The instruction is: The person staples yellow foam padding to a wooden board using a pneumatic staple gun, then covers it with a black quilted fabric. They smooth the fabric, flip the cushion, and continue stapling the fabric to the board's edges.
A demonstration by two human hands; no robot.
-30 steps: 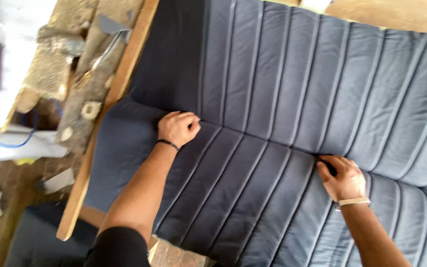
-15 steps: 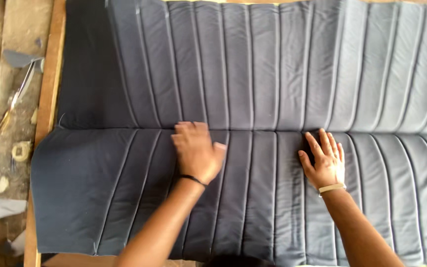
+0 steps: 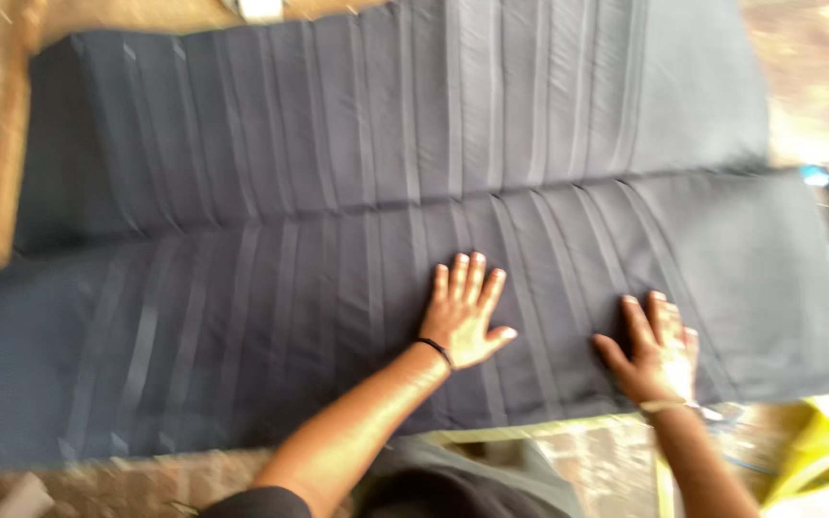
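Both hands lie flat on the dark ribbed cover (image 3: 242,288): left hand (image 3: 464,312) with fingers spread, right hand (image 3: 656,350) just beside, spread too, gripping nothing.

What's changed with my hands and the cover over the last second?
The left hand went from a fist to flat and moved toward the right hand, which opened from a pinch to a flat palm. Both hold nothing. The dark ribbed cover stayed spread out.
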